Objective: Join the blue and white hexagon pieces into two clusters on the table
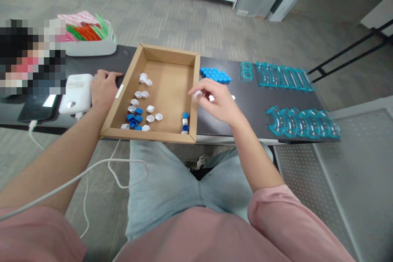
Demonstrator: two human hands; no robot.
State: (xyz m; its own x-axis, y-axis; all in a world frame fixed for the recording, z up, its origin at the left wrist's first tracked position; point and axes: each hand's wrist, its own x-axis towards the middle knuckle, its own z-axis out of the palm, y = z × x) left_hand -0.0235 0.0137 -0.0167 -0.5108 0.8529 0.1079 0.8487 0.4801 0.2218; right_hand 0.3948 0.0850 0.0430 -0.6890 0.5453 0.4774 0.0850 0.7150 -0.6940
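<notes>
My left hand [104, 88] lies on the dark table against the left wall of a shallow cardboard box [167, 69], fingers stretched out. Over the box's right wall, my right hand [216, 100] has its fingers curled, with a white hexagonal piece [198, 93] at the thumb and forefinger. Inside the box, loose white hexagonal pieces [150, 109] and blue hexagonal pieces [135, 120] lie at the left and front. A short row of blue and white pieces [185, 122] stands along the right wall. Other white pieces on the table are partly hidden by my right hand.
Blue hexagonal pieces [215, 75] sit grouped right of the box. Clear teal plastic pieces [284, 77] form rows farther right. At left are a white power bank [76, 93] with a cable, a dark phone [39, 106], a white basket [92, 48] and a pixelated area.
</notes>
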